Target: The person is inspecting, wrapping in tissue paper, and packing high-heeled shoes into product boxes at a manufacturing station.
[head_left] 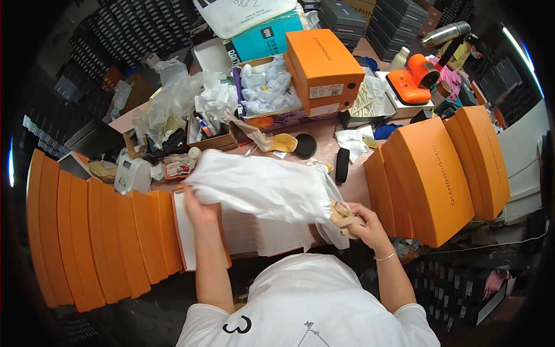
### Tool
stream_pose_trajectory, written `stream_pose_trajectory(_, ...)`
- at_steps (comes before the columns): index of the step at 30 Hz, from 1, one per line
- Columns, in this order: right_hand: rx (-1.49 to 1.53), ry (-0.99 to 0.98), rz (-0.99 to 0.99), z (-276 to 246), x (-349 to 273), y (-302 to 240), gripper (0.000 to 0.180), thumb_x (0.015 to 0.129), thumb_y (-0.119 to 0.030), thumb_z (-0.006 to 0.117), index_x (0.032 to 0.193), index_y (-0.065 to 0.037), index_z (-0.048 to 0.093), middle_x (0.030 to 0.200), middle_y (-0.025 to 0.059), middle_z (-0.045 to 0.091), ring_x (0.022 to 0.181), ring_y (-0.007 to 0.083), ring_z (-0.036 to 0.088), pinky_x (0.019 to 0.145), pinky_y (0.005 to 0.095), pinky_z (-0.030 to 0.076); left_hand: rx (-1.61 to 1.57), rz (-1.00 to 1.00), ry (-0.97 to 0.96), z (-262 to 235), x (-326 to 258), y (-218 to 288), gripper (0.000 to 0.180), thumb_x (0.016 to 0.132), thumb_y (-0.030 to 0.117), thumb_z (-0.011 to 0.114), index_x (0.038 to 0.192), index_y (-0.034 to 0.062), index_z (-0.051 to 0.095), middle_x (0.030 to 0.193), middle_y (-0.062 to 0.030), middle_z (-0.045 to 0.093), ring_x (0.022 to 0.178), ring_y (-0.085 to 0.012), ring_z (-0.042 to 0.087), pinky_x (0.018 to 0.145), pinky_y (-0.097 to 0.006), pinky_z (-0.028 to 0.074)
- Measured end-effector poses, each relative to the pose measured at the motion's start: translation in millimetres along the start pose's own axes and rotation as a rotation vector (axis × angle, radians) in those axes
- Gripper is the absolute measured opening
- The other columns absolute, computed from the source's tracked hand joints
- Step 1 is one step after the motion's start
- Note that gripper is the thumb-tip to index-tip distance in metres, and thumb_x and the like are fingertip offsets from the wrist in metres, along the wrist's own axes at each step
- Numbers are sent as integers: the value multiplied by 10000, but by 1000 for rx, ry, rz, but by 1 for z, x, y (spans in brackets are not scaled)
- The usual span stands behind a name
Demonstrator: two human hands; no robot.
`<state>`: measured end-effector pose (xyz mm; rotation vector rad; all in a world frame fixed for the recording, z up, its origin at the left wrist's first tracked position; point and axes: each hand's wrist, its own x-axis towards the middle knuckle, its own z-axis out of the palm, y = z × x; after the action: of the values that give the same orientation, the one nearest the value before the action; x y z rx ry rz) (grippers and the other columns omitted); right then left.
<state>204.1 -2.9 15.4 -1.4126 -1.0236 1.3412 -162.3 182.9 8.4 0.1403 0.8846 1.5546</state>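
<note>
Head view: my left hand (202, 211) closed on left end of white wrapping (263, 185), fingers partly hidden. My right hand (370, 228) gripping beige straps (348, 221) at wrapping's right end. Wrapping held up, stretched between hands. Below wrapping: white tissue paper (280, 236). Beyond wrapping: black round tin (306, 146). Left of wrapping: row of orange boxes (110, 237). Right of wrapping: more orange boxes (430, 179).

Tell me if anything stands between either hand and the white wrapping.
Nothing visible does: the left hand is right at the left end of the white wrapping, its grip partly hidden, and the right hand holds the beige straps showing at the other end.
</note>
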Motion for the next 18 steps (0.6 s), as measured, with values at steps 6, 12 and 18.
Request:
stream_pose_trajectory(6,-248,192,-194,-4,28,10,270,714,-14,596,976,30,553,1102,120,614,932,162,603,834,256,471,1569,529,-750,13,-58,-37,386,959,327,536,753,1,538,714,-144,547,673,-332,587,648,-419,464)
stream_pose_trajectory(12,-181,-245,-198,0,19,-64,439,690,-8,669,1117,10,569,1052,92,655,962,137,621,866,266,480,912,-313,-700,-16,-17,-45,857,919,699,267,1223,-46,562,1123,-169,634,926,-256,648,839,-383,517)
stream_pose_trajectory(18,-425,-304,-342,45,71,-70,419,702,48,715,1098,-1,590,1062,60,638,906,147,599,827,277,482,345,-1273,-935,-7,-79,-82,656,948,507,469,1342,-16,428,1215,-154,589,1053,-249,627,881,-393,540)
